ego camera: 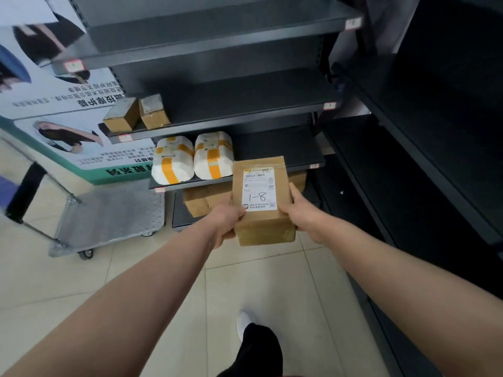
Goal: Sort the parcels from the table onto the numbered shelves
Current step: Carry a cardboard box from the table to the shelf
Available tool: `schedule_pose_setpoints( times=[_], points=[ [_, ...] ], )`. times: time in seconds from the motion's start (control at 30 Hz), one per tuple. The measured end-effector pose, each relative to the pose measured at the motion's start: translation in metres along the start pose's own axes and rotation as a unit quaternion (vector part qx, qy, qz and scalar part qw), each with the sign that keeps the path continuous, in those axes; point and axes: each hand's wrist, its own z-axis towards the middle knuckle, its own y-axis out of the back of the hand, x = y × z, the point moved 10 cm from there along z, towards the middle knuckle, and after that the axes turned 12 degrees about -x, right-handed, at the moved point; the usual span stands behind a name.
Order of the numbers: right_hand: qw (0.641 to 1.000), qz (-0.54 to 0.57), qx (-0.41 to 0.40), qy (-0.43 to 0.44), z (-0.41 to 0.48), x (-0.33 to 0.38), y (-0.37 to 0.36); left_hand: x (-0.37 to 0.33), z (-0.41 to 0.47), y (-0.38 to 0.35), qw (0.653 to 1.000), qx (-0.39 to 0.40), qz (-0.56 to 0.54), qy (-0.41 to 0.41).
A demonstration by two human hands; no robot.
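I hold a brown cardboard parcel with a white label marked "1-8" in front of a dark metal shelf unit. My left hand grips its left side and my right hand grips its right side. The parcel hangs in the air just before the lower shelves. Two white parcels with yellow tape lie on the shelf behind it. On the shelf above stand two small brown boxes. More brown parcels sit on the lowest shelf, partly hidden by the held parcel.
A metal platform trolley stands on the tiled floor at the left. A second dark shelf unit runs along the right. A printed poster covers the left wall. My foot shows below.
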Motion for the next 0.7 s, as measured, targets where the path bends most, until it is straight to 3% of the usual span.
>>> schedule_pose_setpoints(
  times=[0.23,0.47,0.7],
  points=[
    [0.995,-0.011,-0.009,-0.095,0.106,-0.003,-0.036,-0.018,0.116,0.0,0.998,0.021,0.023,0.051],
    [0.993,0.009,-0.005,-0.115,0.214,-0.007,-0.051,-0.033,0.214,-0.021,0.995,0.022,-0.004,0.101],
    [0.989,0.023,0.002,-0.145,0.341,-0.033,-0.061,-0.053,0.33,-0.056,0.995,-0.018,0.006,0.1]
  ],
)
